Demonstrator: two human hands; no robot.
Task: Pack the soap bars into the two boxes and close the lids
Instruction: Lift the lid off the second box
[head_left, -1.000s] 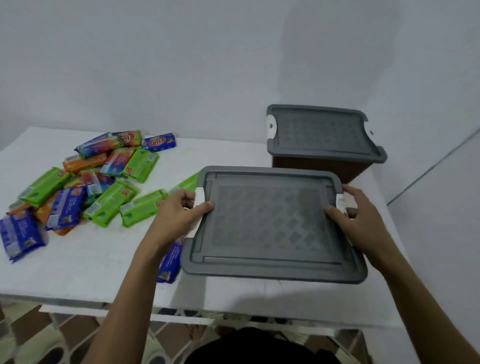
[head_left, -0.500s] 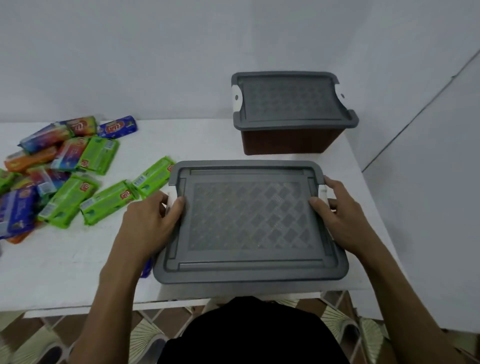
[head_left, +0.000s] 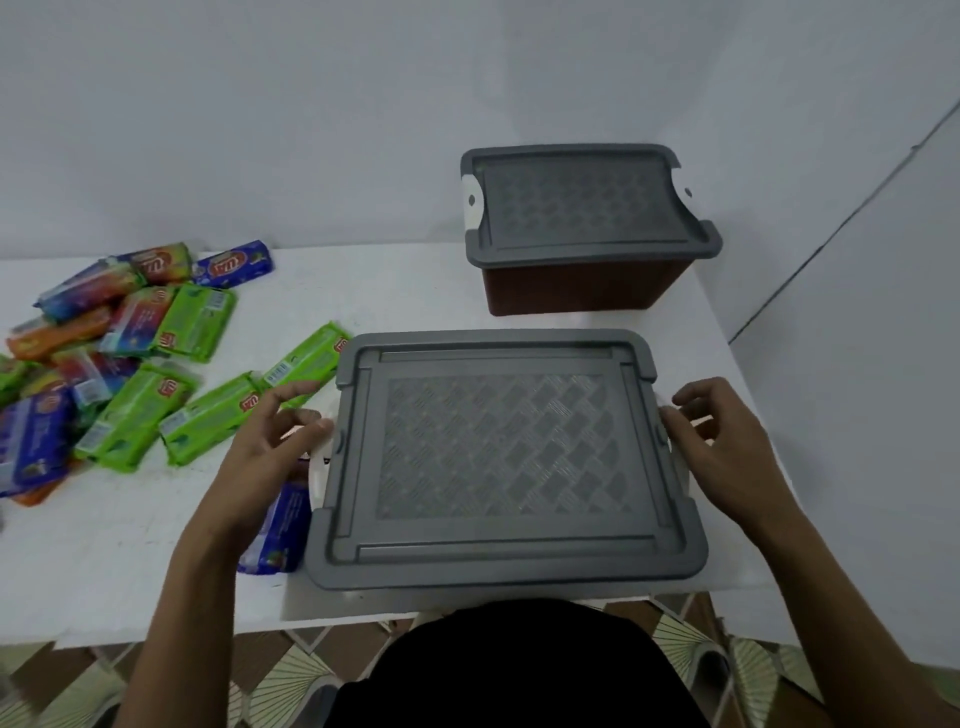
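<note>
At the near edge of the white surface (head_left: 130, 561) sits the near box (head_left: 506, 457), its grey lid on. The left hand (head_left: 270, 447) is spread, fingers loose beside the white left latch (head_left: 318, 467), gripping nothing; the right hand (head_left: 727, 447) is likewise open, fingertips by the box's right side, whose latch is mostly hidden. One blue soap bar (head_left: 275, 525) lies against the box's left wall, partly under the left wrist.

Risks, as I judge them: lifting the lid with a latch not fully released could drag the box off the near edge, and the lid or wrist could knock that blue bar over the edge.

Toward the left edge lies the soap pile (head_left: 119, 364): about a dozen wrapped bars visible, more cut off by the frame. At the far right corner stands the far box (head_left: 587, 228), lidded. Two boxes, two lids.
</note>
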